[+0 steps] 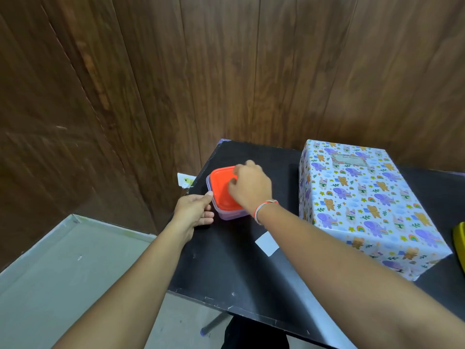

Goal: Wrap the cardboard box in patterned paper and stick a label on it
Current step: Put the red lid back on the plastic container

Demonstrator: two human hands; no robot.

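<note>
Lying lengthwise, wrapped box (370, 205), label (348, 160) farthest.

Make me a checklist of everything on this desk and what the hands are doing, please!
Surface: black table, chipped along its near edge.
Job's things: wrapped box stands on the table's right side, fully covered in animal-print paper; label stuck on top near the far edge.
Clutter: clear plastic container with orange lid; white paper slip; yellow object at the right edge, mostly cut off.
Hands: left hand holds the container's side; right hand grips the lid's far edge.
Cables: nothing seen.
Surroundings: wood-panel wall; wall socket; grey board at left.
</note>
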